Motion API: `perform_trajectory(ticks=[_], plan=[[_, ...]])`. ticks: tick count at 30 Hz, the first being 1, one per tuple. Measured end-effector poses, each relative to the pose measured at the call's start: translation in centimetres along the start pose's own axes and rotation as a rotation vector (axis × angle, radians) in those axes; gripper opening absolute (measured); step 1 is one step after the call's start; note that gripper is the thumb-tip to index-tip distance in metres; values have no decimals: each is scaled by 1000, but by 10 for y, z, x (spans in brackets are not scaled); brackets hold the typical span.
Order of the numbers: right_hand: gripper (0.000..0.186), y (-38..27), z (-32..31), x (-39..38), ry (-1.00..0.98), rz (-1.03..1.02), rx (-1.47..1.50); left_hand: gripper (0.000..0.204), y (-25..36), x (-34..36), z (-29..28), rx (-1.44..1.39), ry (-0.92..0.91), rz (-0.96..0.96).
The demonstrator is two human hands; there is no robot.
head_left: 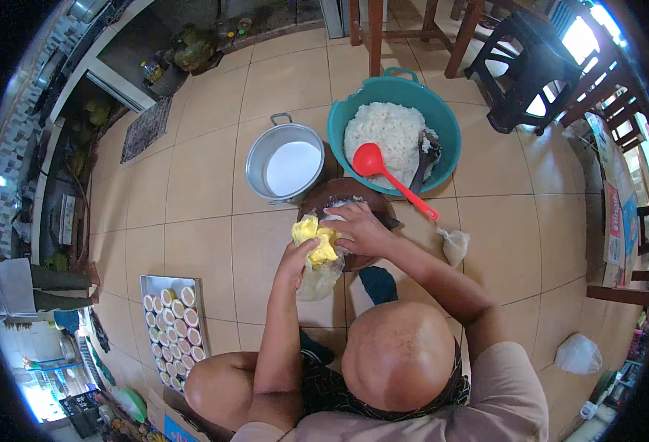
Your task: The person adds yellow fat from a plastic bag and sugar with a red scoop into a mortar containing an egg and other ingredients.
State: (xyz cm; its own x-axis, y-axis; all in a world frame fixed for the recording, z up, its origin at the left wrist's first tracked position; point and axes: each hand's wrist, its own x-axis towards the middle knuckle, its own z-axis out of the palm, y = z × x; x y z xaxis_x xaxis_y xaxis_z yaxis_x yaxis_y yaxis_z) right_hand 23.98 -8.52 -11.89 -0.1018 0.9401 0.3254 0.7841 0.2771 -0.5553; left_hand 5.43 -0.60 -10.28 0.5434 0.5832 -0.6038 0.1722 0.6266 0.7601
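two hands, half-hidden brown dish, perhaps stone

Home, seemingly — pot, stool, tiled floor

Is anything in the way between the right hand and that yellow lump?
Nothing visible stands between the right hand and the yellow lump right beside it. The left hand holds the lump, a plastic bag hanging below; whether film separates those two is unclear.
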Motion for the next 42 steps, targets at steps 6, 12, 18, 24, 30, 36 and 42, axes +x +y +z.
perform_trajectory(ticks=[6,12,18,24,30,36,42], plan=[[35,17,16,5,-26,-27,21,36,7,-3,0,53,22,-13],[30,14,23,8,-67,44,66,35,-2,-2,-14,59,49,65],[23,12,21,5,-18,60,64,37,3,-5,-16,-79,16,-9],[21,26,34,2,74,26,-49,42,6,-6,-17,-106,-46,-26],[22,57,58,-18,-7,136,-187,37,20,-13,-30,-84,17,9],[30,62,50,-36,-37,284,-222,38,55,-41,-33,-64,162,153],[33,51,47,-33,-63,276,-268,43,55,-39,-47,-227,122,275]])
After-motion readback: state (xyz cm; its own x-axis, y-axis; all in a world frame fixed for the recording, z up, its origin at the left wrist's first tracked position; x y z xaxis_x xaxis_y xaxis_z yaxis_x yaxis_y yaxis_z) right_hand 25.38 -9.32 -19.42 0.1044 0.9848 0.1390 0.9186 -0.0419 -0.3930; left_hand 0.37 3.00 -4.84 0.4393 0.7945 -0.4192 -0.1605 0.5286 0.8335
